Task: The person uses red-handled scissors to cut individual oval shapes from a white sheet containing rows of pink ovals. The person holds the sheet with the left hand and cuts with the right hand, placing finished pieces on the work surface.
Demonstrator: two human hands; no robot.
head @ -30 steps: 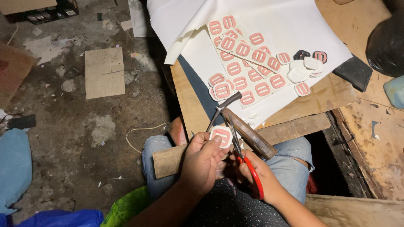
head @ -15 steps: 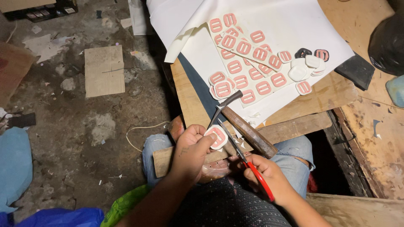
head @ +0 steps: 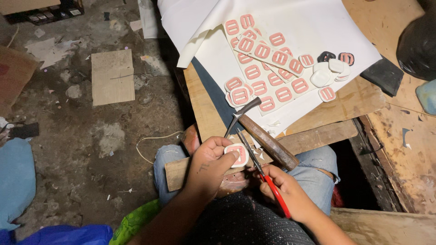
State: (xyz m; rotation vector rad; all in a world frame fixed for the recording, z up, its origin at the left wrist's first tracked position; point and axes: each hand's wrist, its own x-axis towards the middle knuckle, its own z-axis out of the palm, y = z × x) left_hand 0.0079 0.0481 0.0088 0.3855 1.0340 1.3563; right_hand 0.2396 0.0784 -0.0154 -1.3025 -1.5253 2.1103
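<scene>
My left hand (head: 210,164) pinches a small white piece with a pink buckle shape (head: 238,155) over my lap. My right hand (head: 286,193) grips red-handled scissors (head: 260,170), whose blades run up along the right edge of that piece. A hammer with a wooden handle (head: 263,137) lies on the wooden board (head: 204,109) just beyond my hands. Farther up, white sheets (head: 281,54) carry several more pink buckle shapes (head: 265,68), and a small pile of cut-out pieces (head: 329,72) sits at their right.
A black flat block (head: 385,75) and a dark round object (head: 418,41) lie at the right on the wooden worktop (head: 408,136). To the left, the dirty concrete floor holds a cardboard scrap (head: 112,76), a blue cloth (head: 16,177) and a thin white cord (head: 154,138).
The piece in my left hand has turned slightly and the scissors have shifted along its edge. The view has moved a little; the hammer and sheets stay put.
</scene>
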